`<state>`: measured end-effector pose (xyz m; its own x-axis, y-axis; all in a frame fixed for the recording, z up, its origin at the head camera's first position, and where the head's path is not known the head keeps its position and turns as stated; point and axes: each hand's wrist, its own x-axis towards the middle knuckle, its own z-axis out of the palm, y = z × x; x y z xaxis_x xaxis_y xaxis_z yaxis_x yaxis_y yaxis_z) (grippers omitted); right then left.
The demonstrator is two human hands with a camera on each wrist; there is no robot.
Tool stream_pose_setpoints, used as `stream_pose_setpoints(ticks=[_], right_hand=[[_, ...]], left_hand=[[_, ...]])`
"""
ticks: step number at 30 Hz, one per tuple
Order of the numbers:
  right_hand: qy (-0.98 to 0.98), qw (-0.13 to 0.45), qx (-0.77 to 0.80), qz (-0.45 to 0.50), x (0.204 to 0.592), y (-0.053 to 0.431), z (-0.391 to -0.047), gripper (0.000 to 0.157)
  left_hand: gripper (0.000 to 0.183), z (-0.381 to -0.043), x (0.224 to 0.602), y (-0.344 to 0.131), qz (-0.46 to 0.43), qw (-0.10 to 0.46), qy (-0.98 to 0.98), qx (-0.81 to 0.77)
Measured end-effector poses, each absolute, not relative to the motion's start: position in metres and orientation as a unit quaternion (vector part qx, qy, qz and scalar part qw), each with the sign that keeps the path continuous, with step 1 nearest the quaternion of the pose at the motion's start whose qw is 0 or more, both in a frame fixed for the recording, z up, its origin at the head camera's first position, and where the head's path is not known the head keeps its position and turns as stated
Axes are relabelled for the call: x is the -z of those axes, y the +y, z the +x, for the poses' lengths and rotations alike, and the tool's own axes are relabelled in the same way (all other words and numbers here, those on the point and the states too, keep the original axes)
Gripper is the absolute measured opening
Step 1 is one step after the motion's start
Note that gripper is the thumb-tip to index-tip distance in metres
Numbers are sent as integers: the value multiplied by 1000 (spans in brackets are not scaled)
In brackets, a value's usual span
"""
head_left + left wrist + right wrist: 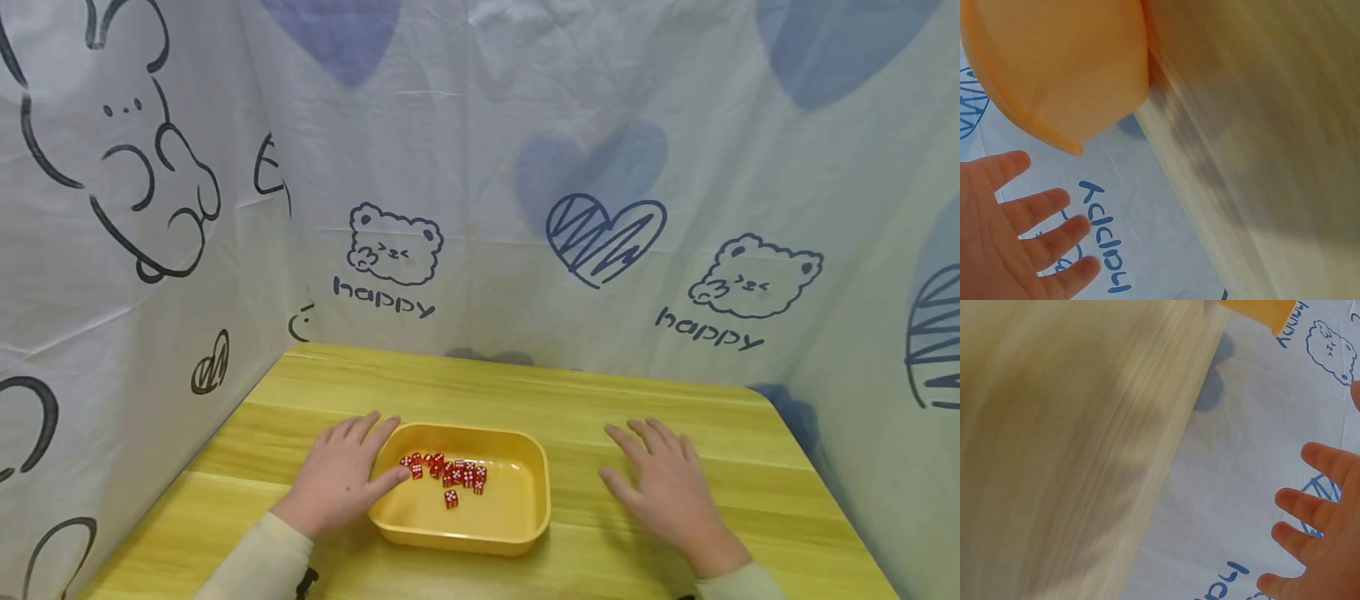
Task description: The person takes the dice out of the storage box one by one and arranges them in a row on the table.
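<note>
A yellow plastic tray (517, 533) with rounded corners stands on the table, several red dice (457, 475) with white pips lying in it, mostly bunched toward its back left. My left hand (341, 475) is at the tray's left side, fingers extended, its thumb over the left rim in the head view. In the left wrist view the same hand (1029, 231) shows spread fingers beside the tray's wall (1066, 69), holding nothing. To the right of the tray, my right hand (667, 492) hovers over the table with fingers spread, apart from the tray. The right wrist view shows that hand (1325, 519) holding nothing.
The yellow wood-grain table (630, 408) has its far edge against a pale hanging cloth (480, 292) printed with hearts, bears and the word happy. More cloth (135, 317) hangs along the left side and on the right.
</note>
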<state>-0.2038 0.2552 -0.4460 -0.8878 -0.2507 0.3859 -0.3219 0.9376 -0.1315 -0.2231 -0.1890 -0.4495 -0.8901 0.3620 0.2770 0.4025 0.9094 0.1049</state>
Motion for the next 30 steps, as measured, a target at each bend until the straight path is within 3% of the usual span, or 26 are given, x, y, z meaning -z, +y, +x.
stream_pose_setpoints(ticks=[12,27,30], right_hand=[[-951,188,-167,182,447,231,-211,53],[-943,124,-229,209,439,190,-221,47],[-941,120,-227,220,439,183,-224,46]], left_hand=[[98,-226,446,-185,-118,8,-965,234],[88,-239,459,-191,-62,-59,-925,371],[79,-242,462,-192,-55,-72,-904,417]])
